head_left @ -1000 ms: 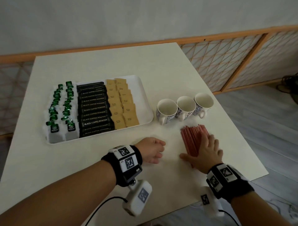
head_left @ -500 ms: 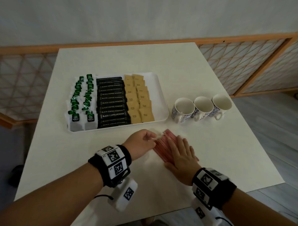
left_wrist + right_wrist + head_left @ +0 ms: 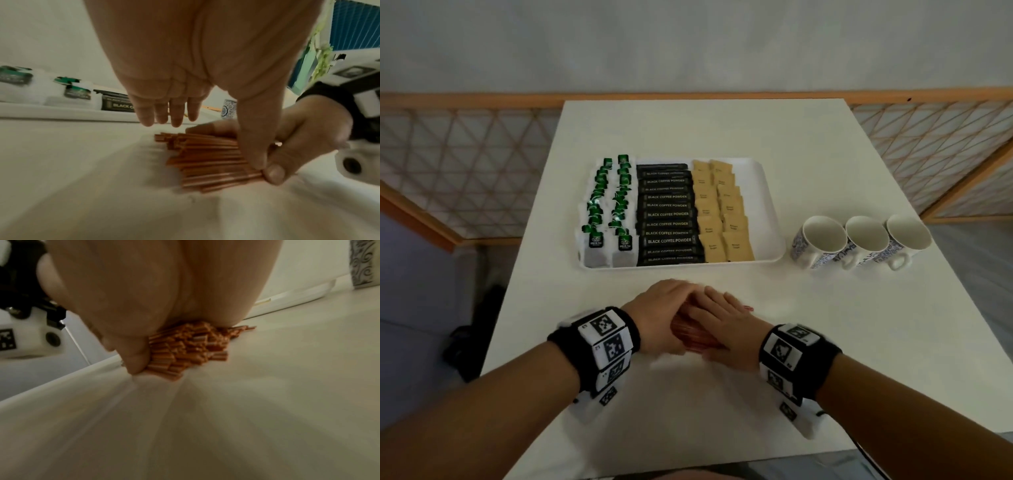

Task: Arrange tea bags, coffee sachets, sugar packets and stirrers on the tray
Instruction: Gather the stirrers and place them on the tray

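Stirrers point(image 3: 207, 155) dragged nearer, left hand point(image 3: 662, 310) pressing, right hand point(image 3: 727, 330) gripping, three cups point(image 3: 866, 241)

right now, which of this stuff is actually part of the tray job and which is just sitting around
Part of the job: tray; tea bags, coffee sachets and sugar packets lined up in it; stirrers bunched on the table under the left hand and right hand.

Just lying about: three mugs right of the tray; lattice screen behind.

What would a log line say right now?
right hand: grips stirrers on table | left hand: thumb on stirrers | tray: tea bags, coffee sachets, sugar packets
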`<state>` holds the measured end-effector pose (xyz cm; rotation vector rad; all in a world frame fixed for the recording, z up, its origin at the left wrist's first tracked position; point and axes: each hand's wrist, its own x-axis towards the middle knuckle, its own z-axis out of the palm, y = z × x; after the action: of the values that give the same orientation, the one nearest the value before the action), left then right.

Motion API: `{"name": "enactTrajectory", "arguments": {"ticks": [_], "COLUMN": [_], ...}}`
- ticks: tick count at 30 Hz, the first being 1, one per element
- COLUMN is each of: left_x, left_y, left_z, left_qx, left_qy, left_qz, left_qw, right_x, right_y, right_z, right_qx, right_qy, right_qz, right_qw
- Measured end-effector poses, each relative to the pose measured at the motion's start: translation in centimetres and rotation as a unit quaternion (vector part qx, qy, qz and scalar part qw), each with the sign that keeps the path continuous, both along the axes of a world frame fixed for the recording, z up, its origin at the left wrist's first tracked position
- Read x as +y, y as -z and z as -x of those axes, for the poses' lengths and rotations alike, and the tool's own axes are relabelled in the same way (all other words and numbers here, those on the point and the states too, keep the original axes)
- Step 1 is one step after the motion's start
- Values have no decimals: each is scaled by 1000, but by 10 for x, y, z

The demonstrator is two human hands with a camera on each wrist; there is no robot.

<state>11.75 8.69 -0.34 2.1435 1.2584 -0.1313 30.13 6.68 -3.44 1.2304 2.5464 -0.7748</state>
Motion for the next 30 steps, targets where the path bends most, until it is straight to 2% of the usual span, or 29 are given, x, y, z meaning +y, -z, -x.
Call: {"name": "enactTrajectory", "arguments": {"ticks": [4,6,9,12,19,30], "left_x": [-5,-6,-6,-5,1,6], "left_y": [8,9,9,9,5,3], "left_z": [12,14,12,9,4,-11], "left_qx": [10,22,26,27,54,96], "left_qy": [-3,-3,-3,-7,-26,-35], "left_qz": [-11,-17,-25,-22,-2,-18], "left_qw": [1000,1000,999,999,998,995], "right_x": [9,9,6,5,17,34], "right_y": [-14,-23,-29,-29,-28,-25], "right_z": [-6,-14,-17,-14,-13,-7], "right_qx": [86,50,-25,-23,5,-61], "right_qy": [90,122,123,138,115,33], "right_qz": [43,11,-8,9,31,-2], "right_qw": [991,991,992,990,993,998]}}
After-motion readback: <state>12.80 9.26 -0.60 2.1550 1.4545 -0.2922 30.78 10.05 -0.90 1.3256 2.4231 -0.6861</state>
